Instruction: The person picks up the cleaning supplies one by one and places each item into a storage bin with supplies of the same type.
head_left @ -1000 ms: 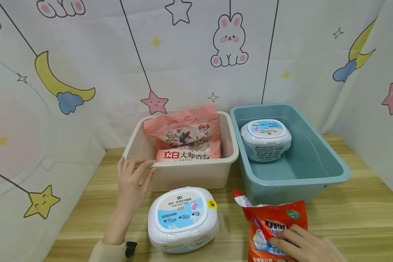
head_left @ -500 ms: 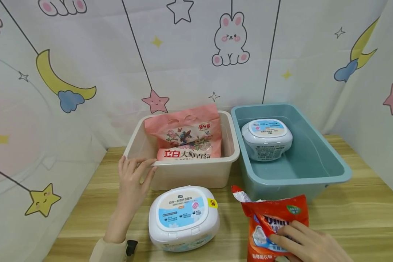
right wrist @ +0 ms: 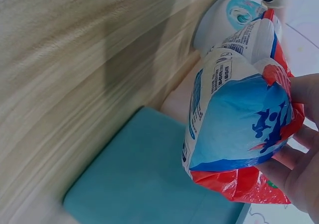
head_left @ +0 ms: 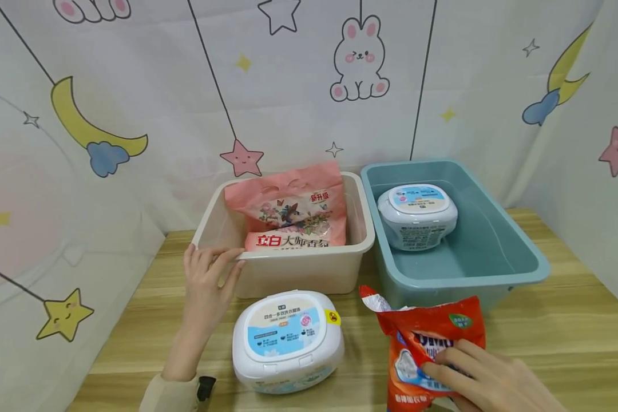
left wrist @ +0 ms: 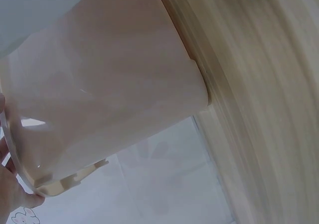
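Observation:
My left hand point(head_left: 206, 286) grips the front left corner of the cream bin point(head_left: 298, 276), fingers over the rim and thumb below it. A pink laundry detergent bag point(head_left: 296, 214) leans inside that bin. At the lower right, my right hand point(head_left: 486, 375) holds a red detergent powder bag point(head_left: 404, 349), its top crumpled and tilted left. The right wrist view shows the bag's blue and white back point(right wrist: 239, 119) above the wooden table, fingers and thumb clasping its side. Between my hands, a white lidded tub point(head_left: 288, 349) with a blue label sits on the table.
A teal bin point(head_left: 474, 283) stands against the cream bin's right side. Inside it, toward the back left, is a second white tub point(head_left: 417, 217). Behind both bins hangs a white curtain point(head_left: 288, 103) with cartoon prints; more curtain bounds the wooden table point(head_left: 561, 343) left and right.
The red bag in my right hand has risen slightly and shifted a little left. My left hand stays on the cream bin's rim; the head view tilts slightly.

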`<state>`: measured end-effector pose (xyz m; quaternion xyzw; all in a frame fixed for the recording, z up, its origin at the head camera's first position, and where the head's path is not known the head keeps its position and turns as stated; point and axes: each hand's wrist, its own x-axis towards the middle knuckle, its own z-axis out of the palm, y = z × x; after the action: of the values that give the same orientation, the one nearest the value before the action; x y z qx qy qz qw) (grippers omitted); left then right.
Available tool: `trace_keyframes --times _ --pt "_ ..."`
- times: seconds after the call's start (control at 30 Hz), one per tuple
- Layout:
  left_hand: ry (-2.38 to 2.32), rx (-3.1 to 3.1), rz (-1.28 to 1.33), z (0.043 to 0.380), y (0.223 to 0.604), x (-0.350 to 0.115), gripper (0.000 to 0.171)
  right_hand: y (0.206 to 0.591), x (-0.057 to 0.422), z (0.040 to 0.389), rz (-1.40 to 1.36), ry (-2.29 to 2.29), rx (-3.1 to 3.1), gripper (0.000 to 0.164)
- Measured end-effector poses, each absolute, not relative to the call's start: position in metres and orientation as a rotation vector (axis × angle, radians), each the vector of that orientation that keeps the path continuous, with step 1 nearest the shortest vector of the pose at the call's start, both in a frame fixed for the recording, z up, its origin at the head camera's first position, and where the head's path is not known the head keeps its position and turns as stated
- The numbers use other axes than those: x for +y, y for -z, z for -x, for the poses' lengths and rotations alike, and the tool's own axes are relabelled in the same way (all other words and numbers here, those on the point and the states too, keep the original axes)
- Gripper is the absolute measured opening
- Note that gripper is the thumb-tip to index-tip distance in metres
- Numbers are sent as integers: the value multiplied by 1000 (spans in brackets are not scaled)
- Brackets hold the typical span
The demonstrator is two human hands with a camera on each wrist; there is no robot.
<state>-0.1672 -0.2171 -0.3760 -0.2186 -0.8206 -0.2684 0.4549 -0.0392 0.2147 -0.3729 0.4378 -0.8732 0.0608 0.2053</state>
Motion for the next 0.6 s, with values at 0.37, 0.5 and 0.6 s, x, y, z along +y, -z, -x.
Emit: trace_keyframes --times 0.37,0.5,0.6 --pt "646 -2021 548 169 376 -217 27 360 213 41 -1239 -179 -2365 38" --pt "638 -2018 550 167 375 -217 27 358 214 41 -1244 -161 -2396 44" --pt "625 -2019 553 167 375 -217 28 356 213 40 -1229 -148 -2410 45"
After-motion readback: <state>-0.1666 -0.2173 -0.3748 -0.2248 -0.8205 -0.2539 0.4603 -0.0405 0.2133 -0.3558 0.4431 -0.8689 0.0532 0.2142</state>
